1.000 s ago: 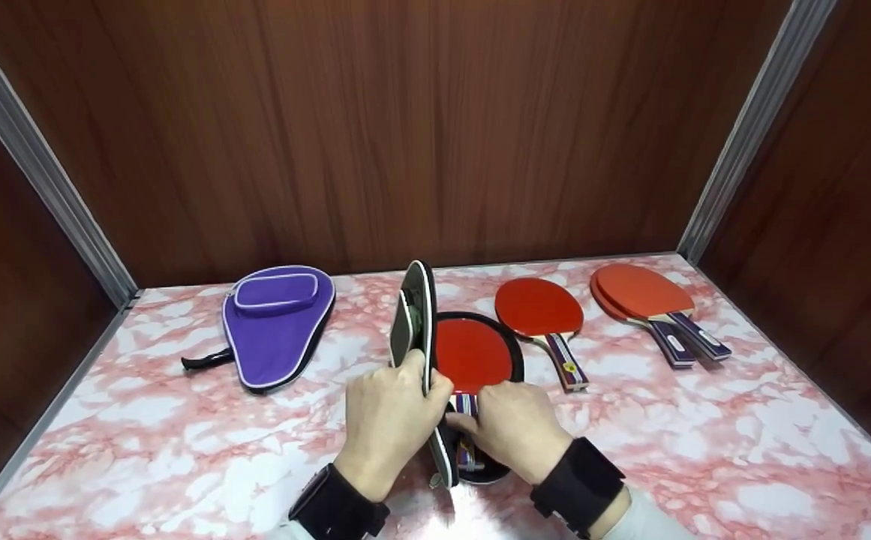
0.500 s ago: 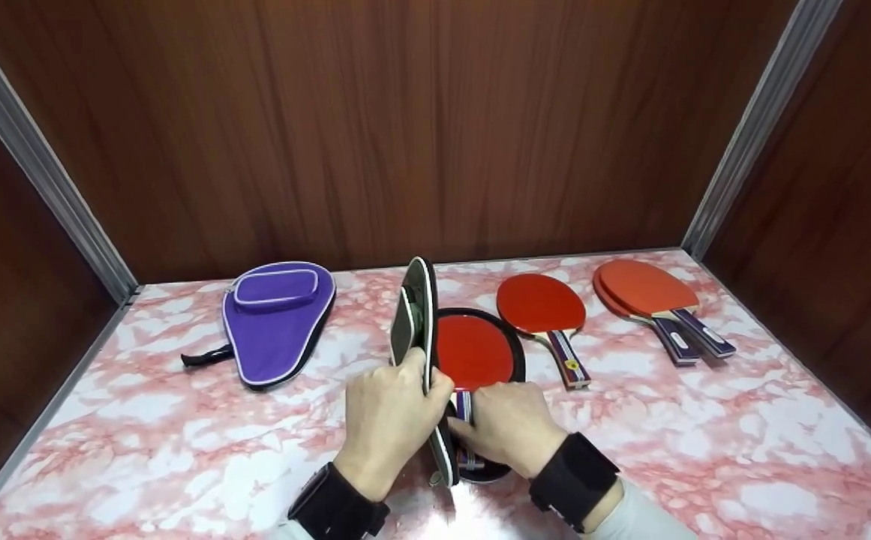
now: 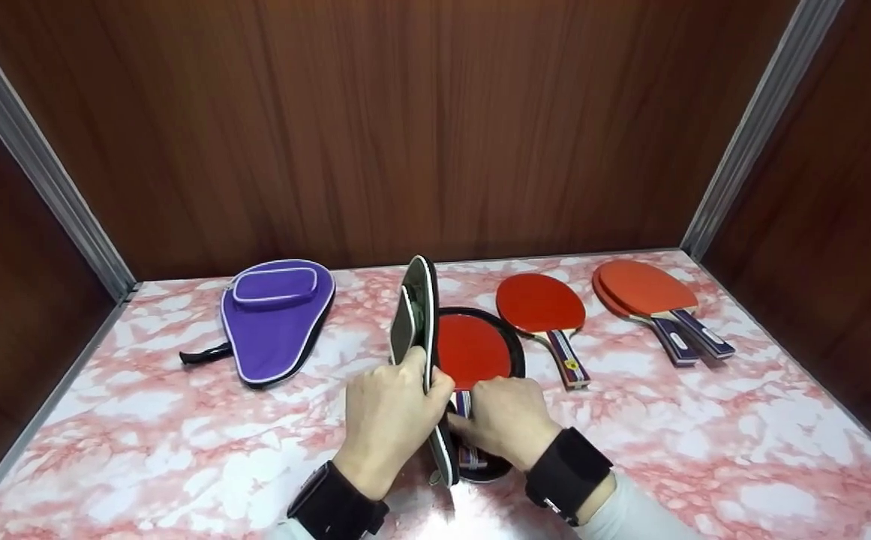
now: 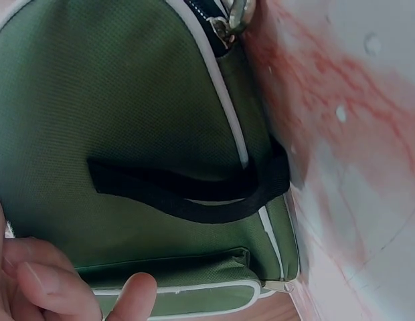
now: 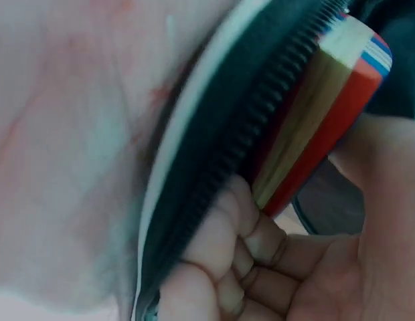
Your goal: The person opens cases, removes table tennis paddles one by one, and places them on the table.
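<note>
A green table tennis paddle case stands unzipped, its pocketed flap raised nearly upright. My left hand grips this flap, fingers on the outer side and thumb on the inner edge. In the case's black-rimmed lower half lies a red paddle. My right hand holds the paddle's striped handle, thumb on one side and curled fingers on the other, against the zipper edge. The head view hides part of the handle behind the right hand.
A purple paddle case with a black strap lies at the left. Right of the green case rests another red paddle. Two overlapping orange-red paddles lie farther right. Wooden panels enclose the marbled table.
My right hand has shifted slightly left and up along the paddle's handle. The left hand keeps the flap raised in place. The whole head view has shifted slightly.
</note>
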{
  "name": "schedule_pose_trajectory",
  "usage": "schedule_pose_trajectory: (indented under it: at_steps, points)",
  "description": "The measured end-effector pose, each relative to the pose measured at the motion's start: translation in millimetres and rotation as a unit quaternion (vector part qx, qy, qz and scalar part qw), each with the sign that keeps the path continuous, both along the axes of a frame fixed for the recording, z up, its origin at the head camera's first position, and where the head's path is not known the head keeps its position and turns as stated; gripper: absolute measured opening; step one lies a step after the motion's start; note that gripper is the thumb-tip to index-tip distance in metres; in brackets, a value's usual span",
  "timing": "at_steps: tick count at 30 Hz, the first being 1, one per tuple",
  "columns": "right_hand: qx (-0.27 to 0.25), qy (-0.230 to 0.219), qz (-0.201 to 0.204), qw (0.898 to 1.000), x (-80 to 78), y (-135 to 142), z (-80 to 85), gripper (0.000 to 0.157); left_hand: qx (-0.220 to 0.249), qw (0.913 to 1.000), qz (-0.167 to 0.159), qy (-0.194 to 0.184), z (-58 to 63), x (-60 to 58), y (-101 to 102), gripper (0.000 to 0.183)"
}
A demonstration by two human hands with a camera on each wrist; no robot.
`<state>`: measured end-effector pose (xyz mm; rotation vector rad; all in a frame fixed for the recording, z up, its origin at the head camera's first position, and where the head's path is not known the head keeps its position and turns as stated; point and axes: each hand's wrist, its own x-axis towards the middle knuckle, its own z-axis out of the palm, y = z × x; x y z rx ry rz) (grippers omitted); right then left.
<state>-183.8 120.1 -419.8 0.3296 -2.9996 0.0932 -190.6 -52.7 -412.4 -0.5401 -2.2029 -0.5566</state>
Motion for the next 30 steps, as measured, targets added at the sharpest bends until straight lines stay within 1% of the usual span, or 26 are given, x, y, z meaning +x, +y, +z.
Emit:
schedule_pose_trajectory:
  at_steps: [3, 6, 13, 18, 24, 28, 30]
  points:
    - [-0.004, 0.012, -0.002, 1.000, -0.9, 1, -1.5, 0.059, 0.002, 1.0000, 0.000, -0.002, 0.2, 0.2, 1, 0.022]
    - [-0.005, 0.013, -0.003, 1.000, -1.2, 1, -1.2, 0.059, 0.003, 1.0000, -0.002, -0.002, 0.3, 0.6, 2, 0.023]
    - [-0.014, 0.016, 0.000, 1.000, -0.4, 2, -0.5, 0.054, 0.006, 1.0000, -0.003, 0.002, 0.7, 1.1, 2, 0.021]
    - [-0.027, 0.006, 0.005, 1.000, -1.1, 3, 1.1, 0.053, 0.012, 0.9999, -0.003, 0.007, 0.5, 2.0, 1, 0.020]
    - [-0.060, -0.028, 0.005, 0.998, -4.2, 12, 3.5, 0.047, 0.006, 0.9999, -0.007, 0.012, 0.7, 3.0, 1, 0.022]
    - [-0.092, -0.032, 0.005, 0.995, -3.8, 18, 4.9, 0.044, 0.001, 0.9999, -0.005, 0.010, 0.4, 2.5, 1, 0.022]
    - [-0.100, -0.032, 0.001, 0.995, -3.1, 20, 5.2, 0.046, 0.000, 1.0000, -0.004, 0.008, 0.1, 2.1, 1, 0.022]
